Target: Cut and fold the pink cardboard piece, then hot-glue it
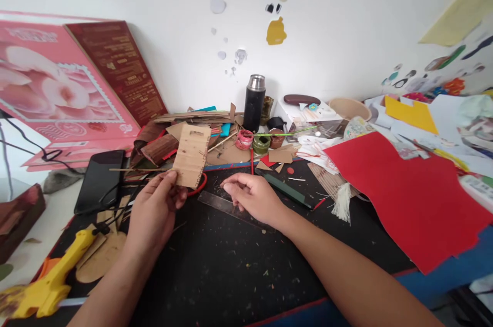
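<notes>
My left hand (pixel 156 209) pinches a cardboard piece (pixel 190 157) by its lower left edge. The piece is tilted upright and has a narrow slot near its top and dark print along its right side. A thin brown strip (pixel 134 169) juts out leftward at the fingertips; whether I grip it too I cannot tell. Behind the cardboard shows a red loop (pixel 201 186), like a scissors handle. My right hand (pixel 250 196) hovers over a clear ruler (pixel 219 204), thumb and fingers pinched together; anything between them is too small to make out.
A yellow glue gun (pixel 54 275) and a black phone (pixel 100 181) lie at left. At the back stand a black thermos (pixel 254 103) and paint jars (pixel 262 143). Red felt (pixel 408 198) covers the right side. Small scraps dot the black mat (pixel 231 275).
</notes>
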The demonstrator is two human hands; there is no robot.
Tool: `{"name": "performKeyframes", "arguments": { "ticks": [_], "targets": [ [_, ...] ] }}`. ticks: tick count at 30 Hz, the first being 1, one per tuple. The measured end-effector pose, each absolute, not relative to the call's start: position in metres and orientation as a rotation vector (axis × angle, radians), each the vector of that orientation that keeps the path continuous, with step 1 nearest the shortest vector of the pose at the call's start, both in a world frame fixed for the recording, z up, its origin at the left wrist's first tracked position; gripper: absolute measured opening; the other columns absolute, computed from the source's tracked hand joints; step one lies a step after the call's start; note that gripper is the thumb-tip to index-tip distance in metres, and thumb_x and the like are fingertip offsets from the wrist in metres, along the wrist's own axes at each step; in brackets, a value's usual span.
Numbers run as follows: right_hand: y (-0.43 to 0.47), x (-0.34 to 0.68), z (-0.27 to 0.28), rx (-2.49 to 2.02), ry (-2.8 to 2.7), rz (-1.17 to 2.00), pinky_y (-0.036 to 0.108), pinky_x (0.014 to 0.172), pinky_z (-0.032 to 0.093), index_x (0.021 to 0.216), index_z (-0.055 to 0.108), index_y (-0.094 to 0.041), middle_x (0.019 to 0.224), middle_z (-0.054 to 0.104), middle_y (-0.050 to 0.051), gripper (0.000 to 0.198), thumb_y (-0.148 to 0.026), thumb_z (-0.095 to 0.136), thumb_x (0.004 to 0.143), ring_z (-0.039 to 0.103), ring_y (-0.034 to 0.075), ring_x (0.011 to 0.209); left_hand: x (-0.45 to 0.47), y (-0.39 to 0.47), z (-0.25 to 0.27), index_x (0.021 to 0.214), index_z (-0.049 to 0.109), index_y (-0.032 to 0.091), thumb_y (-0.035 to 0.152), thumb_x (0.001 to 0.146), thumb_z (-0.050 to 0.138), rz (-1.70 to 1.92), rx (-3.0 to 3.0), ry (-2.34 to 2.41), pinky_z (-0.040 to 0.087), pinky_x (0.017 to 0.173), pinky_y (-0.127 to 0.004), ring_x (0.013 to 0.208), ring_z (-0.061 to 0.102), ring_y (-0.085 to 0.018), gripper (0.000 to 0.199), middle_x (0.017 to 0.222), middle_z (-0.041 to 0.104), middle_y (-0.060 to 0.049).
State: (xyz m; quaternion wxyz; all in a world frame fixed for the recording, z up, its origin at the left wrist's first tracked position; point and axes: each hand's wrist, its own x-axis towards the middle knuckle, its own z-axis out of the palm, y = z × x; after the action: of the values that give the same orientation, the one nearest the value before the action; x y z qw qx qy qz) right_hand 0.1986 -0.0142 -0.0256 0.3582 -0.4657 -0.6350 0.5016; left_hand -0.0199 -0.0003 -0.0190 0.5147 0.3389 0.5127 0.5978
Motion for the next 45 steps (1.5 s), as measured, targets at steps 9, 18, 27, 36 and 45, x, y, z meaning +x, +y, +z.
{"name": "performKeyframes", "arguments": {
  "ticks": [9, 18, 27, 36, 45],
  "targets": [
    [-0.036, 0.218, 0.001, -1.553, -2.421, 0.549, 0.035, 0.080, 0.050, 0.129, 0.074, -0.019, 0.109, 0.079, 0.010, 0.045, -0.054, 0.066, 0.101, 0.073, 0.025, 0.094, -0.021, -0.001, -0.021, 0.086, 0.062, 0.020, 0.055, 0.066, 0.086, 1.353, 0.925, 1.243, 0.035, 0.042, -0.021, 0.051, 0.052, -0.011, 0.047, 0.062, 0.061, 0.003],
    [-0.039, 0.266, 0.024, -1.962, -2.338, 0.367, 0.043, 0.087, 0.053, 0.133, 0.071, -0.020, 0.125, 0.077, 0.014, 0.043, -0.050, 0.062, 0.103, 0.074, 0.032, 0.105, -0.013, -0.008, -0.021, 0.100, 0.068, 0.017, 0.072, 0.077, 0.075, 1.009, 1.275, 1.268, 0.036, 0.045, -0.025, 0.045, 0.048, -0.013, 0.061, 0.054, 0.061, 0.003],
    [-0.032, 0.285, 0.011, -2.161, -2.343, 0.282, 0.042, 0.089, 0.053, 0.136, 0.069, -0.017, 0.132, 0.070, 0.017, 0.043, -0.044, 0.062, 0.102, 0.073, 0.033, 0.109, -0.005, -0.014, -0.029, 0.126, 0.069, 0.018, 0.072, 0.083, 0.067, 0.929, 1.504, 1.304, 0.051, 0.063, -0.032, 0.066, 0.064, -0.021, 0.069, 0.074, 0.070, -0.002],
    [-0.040, 0.294, 0.016, -1.967, -2.073, 0.589, 0.030, 0.062, 0.035, 0.103, 0.075, -0.020, 0.075, 0.068, 0.002, 0.024, -0.039, 0.063, 0.098, 0.060, 0.020, 0.070, -0.007, -0.012, -0.039, 0.129, 0.068, 0.022, 0.068, 0.089, 0.061, 0.911, 1.622, 1.415, 0.056, 0.086, -0.038, 0.099, 0.075, -0.029, 0.062, 0.104, 0.080, -0.008],
    [-0.055, 0.286, 0.011, -1.571, -1.643, 1.349, 0.026, 0.053, 0.034, 0.082, 0.061, -0.022, 0.067, 0.048, -0.005, 0.037, -0.056, 0.064, 0.096, 0.047, 0.013, 0.058, -0.014, -0.011, -0.046, 0.132, 0.069, 0.025, 0.057, 0.095, 0.061, 0.998, 2.105, 1.428, 0.055, 0.098, -0.045, 0.111, 0.068, -0.031, 0.049, 0.117, 0.073, -0.010]
  ]
}}
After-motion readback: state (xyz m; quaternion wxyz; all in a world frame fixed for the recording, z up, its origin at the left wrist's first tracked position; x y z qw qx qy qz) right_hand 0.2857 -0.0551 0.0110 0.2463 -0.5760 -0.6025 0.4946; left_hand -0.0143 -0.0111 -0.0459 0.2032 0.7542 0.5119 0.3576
